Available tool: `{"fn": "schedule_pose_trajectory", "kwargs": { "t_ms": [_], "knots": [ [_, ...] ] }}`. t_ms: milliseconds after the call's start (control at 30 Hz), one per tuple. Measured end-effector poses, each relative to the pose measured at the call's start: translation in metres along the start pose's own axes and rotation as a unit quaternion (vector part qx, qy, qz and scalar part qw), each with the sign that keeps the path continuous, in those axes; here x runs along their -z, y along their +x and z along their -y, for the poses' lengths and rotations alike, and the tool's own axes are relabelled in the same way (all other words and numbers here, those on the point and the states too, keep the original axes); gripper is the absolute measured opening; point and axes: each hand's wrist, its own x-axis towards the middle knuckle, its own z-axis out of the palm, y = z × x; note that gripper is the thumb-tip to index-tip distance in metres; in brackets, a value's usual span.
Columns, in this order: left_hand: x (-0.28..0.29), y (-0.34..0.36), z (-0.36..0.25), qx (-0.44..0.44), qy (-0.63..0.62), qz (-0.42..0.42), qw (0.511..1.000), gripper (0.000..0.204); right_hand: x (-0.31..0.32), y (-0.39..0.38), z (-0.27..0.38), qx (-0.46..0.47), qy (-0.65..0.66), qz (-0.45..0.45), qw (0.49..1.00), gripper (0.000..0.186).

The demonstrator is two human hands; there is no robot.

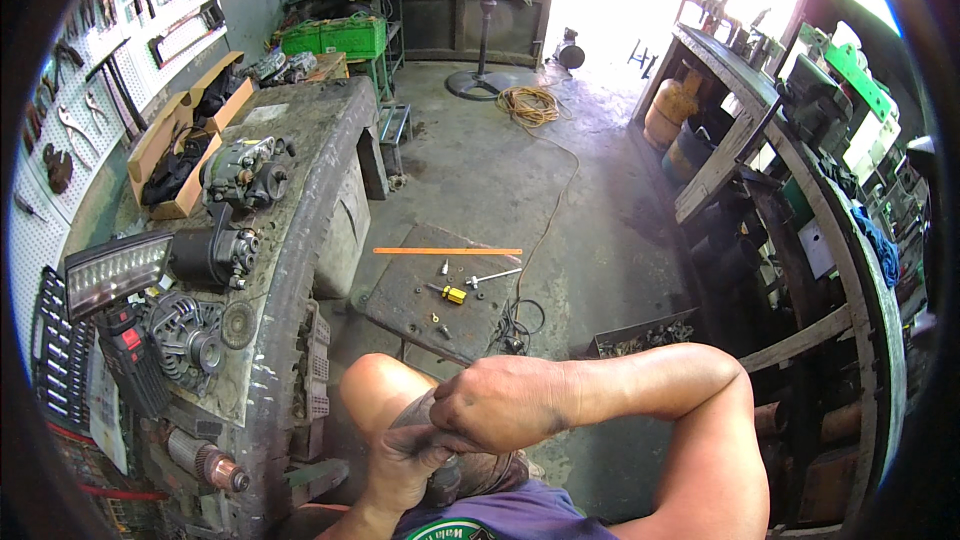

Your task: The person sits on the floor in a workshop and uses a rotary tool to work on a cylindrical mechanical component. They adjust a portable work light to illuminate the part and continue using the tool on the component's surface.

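While the left hand apparently grips a dark cylindrical part beside the purple shirt, the right hand is curled tight above, contents hidden; firm, steady bracing should help.

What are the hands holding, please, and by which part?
The left hand holds a dark rounded object, near end protruding; the gripped part, and whether the right hand holds it, are hidden.

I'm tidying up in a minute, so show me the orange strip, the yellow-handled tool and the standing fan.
Orange strip (447, 251): head view, middle of its length.
Yellow-handled tool (455, 295): head view, on its yellow handle.
Standing fan (488, 22): head view, on its upright pole.
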Motion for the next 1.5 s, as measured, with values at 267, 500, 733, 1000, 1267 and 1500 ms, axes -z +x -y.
{"fn": "schedule_pose_trajectory", "kwargs": {
  "t_ms": [267, 500, 733, 1000, 1267, 1500],
  "knots": [
    [0.005, 0.002, 0.006, -0.010, 0.019, -0.013, 1.000, 0.021, -0.005, -0.003, 0.004, 0.015, -0.058, -0.078, 0.995, 0.032],
    [0.003, 0.001, 0.003, -0.007, 0.020, -0.028, 0.999, 0.021, -0.008, -0.003, 0.003, 0.024, -0.002, -0.129, 0.991, 0.023],
    [0.000, 0.003, 0.004, -0.007, 0.012, -0.021, 1.000, 0.021, -0.001, -0.004, -0.010, 0.077, 0.034, -0.079, 0.993, 0.024],
    [0.006, 0.002, 0.006, -0.003, 0.069, -0.015, 0.997, 0.028, 0.003, -0.007, 0.006, 0.012, -0.022, -0.073, 0.997, 0.030],
    [0.015, 0.001, 0.008, 0.013, 0.014, -0.033, 0.999, 0.027, -0.009, 0.000, -0.029, 0.070, 0.088, -0.178, 0.978, 0.025],
    [0.015, -0.003, 0.007, 0.024, -0.063, -0.039, 0.997, 0.026, -0.027, 0.019, -0.187, -0.347, 0.016, -0.316, 0.883, 0.029]
  ]
}}
